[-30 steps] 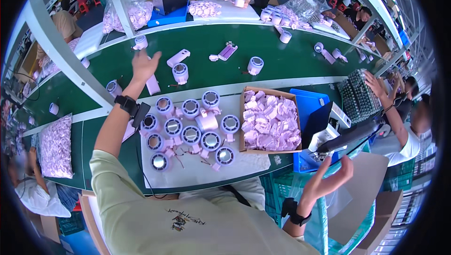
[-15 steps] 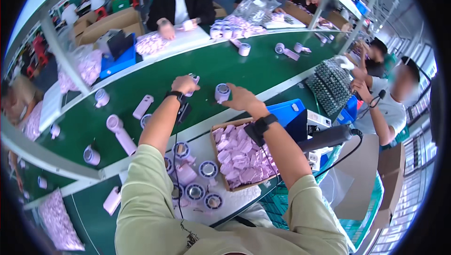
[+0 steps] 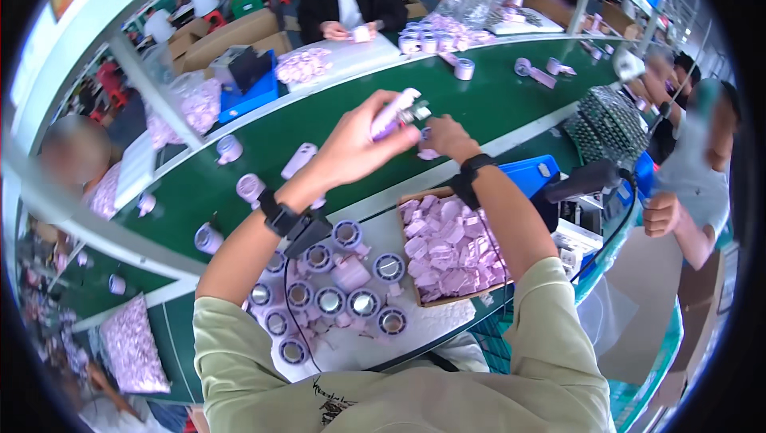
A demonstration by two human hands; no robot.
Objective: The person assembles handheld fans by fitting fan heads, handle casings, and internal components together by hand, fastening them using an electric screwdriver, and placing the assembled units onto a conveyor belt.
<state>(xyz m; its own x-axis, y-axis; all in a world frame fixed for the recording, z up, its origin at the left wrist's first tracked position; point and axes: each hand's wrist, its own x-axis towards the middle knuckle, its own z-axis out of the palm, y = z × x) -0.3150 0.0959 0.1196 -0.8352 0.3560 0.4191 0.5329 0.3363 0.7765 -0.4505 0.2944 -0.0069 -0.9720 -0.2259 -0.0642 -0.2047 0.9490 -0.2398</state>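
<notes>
In front of me, over the green conveyor (image 3: 495, 98), my left hand (image 3: 359, 142) is raised and closed on a pale pink handle-shaped part (image 3: 391, 116). Small silvery and dark bits show at that part's right side. Just to the right, my right hand (image 3: 449, 138) has its fingers curled on a pink-lilac round part (image 3: 428, 146), mostly hidden behind them; it looks like the head of a small handheld fan. The two parts are close together, and whether they are joined I cannot tell. Nearer to me, several lilac fan heads with round metallic centres (image 3: 329, 300) lie on a white foam board (image 3: 435, 323).
A carton (image 3: 417, 299) of small pink pieces stands below my right forearm. Several more fans lie along the conveyor, one a cylinder (image 3: 464, 70). Blue bins (image 3: 527, 173) and a dark tool-like cylinder (image 3: 582, 185) sit to the right. Co-workers sit across and at the right.
My view has turned, shifting the scene rightward. My left hand has lifted its pink part nearer to me. My right hand, earlier spread at a fan head, has closed around it.
</notes>
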